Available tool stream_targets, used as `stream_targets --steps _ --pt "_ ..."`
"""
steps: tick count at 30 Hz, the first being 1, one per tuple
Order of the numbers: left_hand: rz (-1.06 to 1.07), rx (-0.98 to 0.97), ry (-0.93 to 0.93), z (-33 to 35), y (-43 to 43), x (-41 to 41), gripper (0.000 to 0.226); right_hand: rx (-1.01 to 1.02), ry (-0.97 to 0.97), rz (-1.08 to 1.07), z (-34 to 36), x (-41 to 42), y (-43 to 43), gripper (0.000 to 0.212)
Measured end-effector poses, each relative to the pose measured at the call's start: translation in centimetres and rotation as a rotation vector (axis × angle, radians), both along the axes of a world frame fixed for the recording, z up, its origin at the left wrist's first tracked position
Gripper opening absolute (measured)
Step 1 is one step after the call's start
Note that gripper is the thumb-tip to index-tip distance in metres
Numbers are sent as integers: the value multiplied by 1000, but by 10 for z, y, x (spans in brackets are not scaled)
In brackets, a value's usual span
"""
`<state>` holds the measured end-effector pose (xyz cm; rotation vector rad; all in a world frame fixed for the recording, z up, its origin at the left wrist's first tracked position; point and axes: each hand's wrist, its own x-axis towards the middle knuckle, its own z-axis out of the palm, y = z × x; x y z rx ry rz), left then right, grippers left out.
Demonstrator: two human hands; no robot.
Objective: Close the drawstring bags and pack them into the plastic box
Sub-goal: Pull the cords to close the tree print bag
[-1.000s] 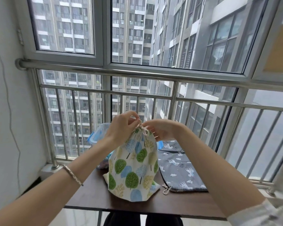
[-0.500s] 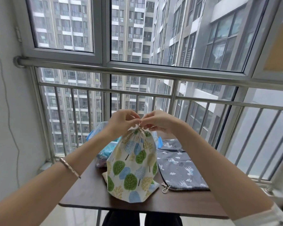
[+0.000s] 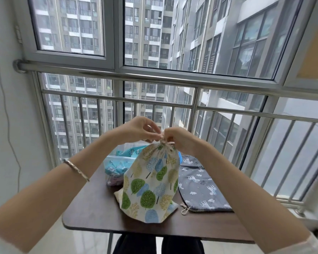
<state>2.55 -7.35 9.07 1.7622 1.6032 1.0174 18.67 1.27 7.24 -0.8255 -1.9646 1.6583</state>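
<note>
A white drawstring bag with green and blue trees (image 3: 151, 182) stands upright on the small dark table (image 3: 92, 213), its neck gathered tight. My left hand (image 3: 138, 130) and my right hand (image 3: 178, 139) both pinch the pale drawstring (image 3: 162, 139) at the top of the neck. A grey drawstring bag with white unicorns (image 3: 198, 184) lies flat to the right, its cord end near the front. Behind the tree bag stands the clear plastic box (image 3: 117, 159) with a light blue bag (image 3: 116, 168) in it.
A steel railing (image 3: 154, 76) and window bars stand right behind the table. A white wall with a hanging cable (image 3: 9, 125) is on the left. My dark trousers (image 3: 158, 244) show below the table's front edge.
The view has tilted down and the table shows more fully. My hands stay at the bag's neck, working the drawstring, with the fingers of my left hand lifted slightly.
</note>
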Motion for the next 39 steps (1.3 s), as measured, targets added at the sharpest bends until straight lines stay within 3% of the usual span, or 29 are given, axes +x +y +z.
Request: stream_targets --steps 2,4,8,10,13,18,20,24,26,28,31,36,39 --pt "14 26 66 0 -1 1 14 -258 64 82 -3 4 -3 7" --pt "49 42 116 -1 0 2 11 -288 97 106 -6 4 -4 4" --pt "119 -58 62 -6 7 5 22 60 103 -114 -11 -1 -7 10" --pt "111 -181 -104 -7 9 3 28 310 106 -200 -14 1 -11 10" --pt "15 -293 -373 -8 8 -1 28 594 150 -243 -19 3 -14 39" --pt "-27 -337 -487 -12 11 -3 28 760 145 -258 -19 3 -14 17" --pt "-34 -346 -498 -12 11 -3 31 727 140 -247 -19 4 -15 21" --pt "10 -334 -484 -11 7 0 28 417 208 -158 -21 7 -14 33" --pt "14 -331 -462 -12 7 2 37 412 175 -162 -23 7 -12 38" --pt "10 -309 -421 -13 6 3 44 416 155 -122 -24 7 -9 30" --pt "-12 -267 -281 -12 -2 -13 28 413 110 -80 -22 22 1 13" --pt "-41 -339 -89 -19 -12 -29 20 454 -150 -10 -26 48 15 13" --pt "-2 -300 -148 -25 -3 -20 24 336 -253 123 -20 34 5 57"
